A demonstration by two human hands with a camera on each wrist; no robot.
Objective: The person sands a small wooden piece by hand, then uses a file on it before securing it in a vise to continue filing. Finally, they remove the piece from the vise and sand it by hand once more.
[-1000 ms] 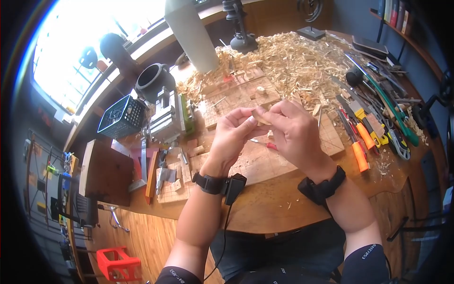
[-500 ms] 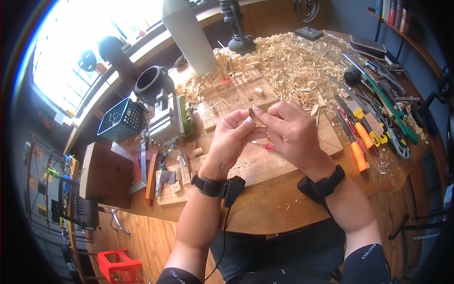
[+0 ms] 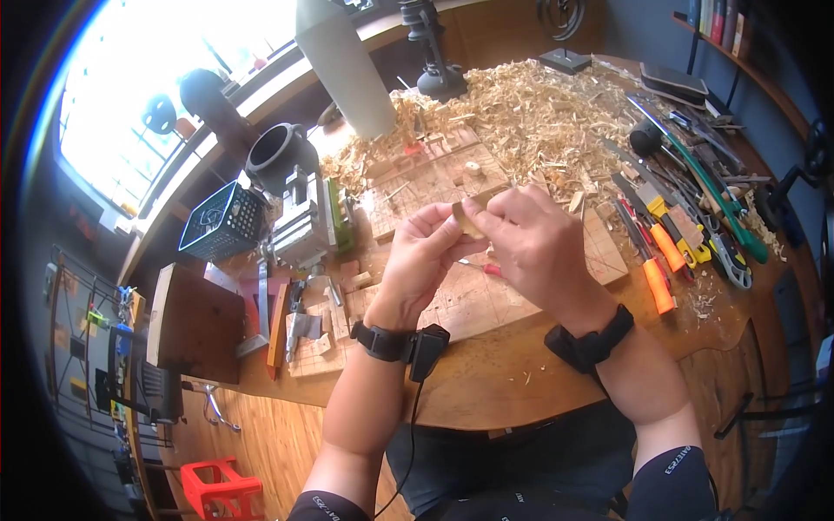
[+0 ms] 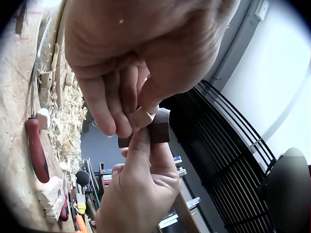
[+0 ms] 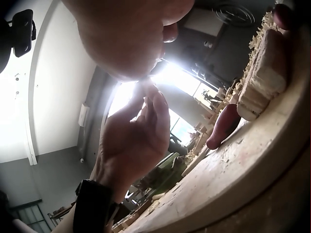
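Above the wooden board (image 3: 478,300), both hands meet in front of the person. The left hand (image 3: 421,260) pinches a small pale wooden piece (image 4: 141,118) between thumb and fingers. Against that piece, the right hand (image 3: 543,247) holds a small bent strip of brown sandpaper (image 4: 160,127), its thumb pressing from the near side. Fingers hide much of the wooden piece in the head view. Beneath the hands, a red-handled tool (image 4: 37,150) with a thin metal shaft lies on the board, close to a roughly carved wood block (image 4: 50,200).
Wood shavings (image 3: 539,113) are heaped at the back. Saws, orange-handled tools (image 3: 660,286) and a green-handled tool (image 3: 738,230) crowd the right side. On the left stand a metal vise (image 3: 300,226), a dark basket (image 3: 223,217) and a wooden box (image 3: 200,321).
The sandpaper strip has turned between the fingers and now shows more of its brown face. Both hands have stayed in nearly the same place.
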